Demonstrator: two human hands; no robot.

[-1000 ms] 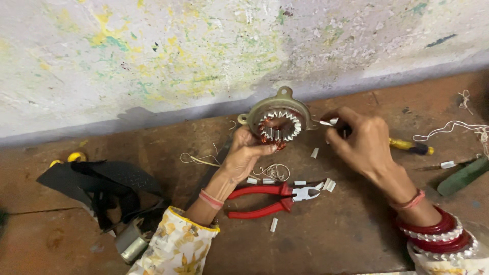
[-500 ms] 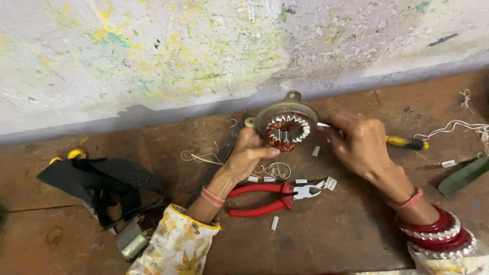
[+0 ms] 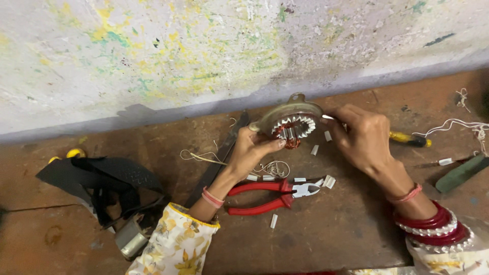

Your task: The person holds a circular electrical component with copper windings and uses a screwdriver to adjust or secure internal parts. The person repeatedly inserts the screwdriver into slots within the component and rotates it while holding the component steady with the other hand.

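The left hand (image 3: 250,153) has its fingers curled together around the lower edge of a round motor stator (image 3: 291,124), thumb tip pressed on the toothed ring near the copper winding. The right hand (image 3: 364,137) closes thumb and forefinger on a thin white strip (image 3: 329,117) at the stator's right rim; its other fingers are folded in.

Against the picture a second ago, the stator sits a little further right and higher, its open face turned more toward the camera, and the right hand has drawn in from well apart to touching the rim. The left hand's hold looks unchanged.

The stator is held above the brown workbench (image 3: 326,239), tilted, its toothed face looking down and toward the wearer. One mounting lug points up toward the wall, another left, so its widest line runs roughly left to upper right.

Outward from the stator: one pair of red-handled pliers (image 3: 275,196) lies just below it, jaws to the right. About eight short white sleeves (image 3: 273,220) are scattered around the pliers and below the stator. One loose coil of pale wire (image 3: 275,168) rests just below-left of it. One yellow-handled screwdriver (image 3: 407,138) lies to its right, behind the right hand. A green flat tool (image 3: 461,174) is farther right, and a black strap bundle (image 3: 102,178) well to the left.
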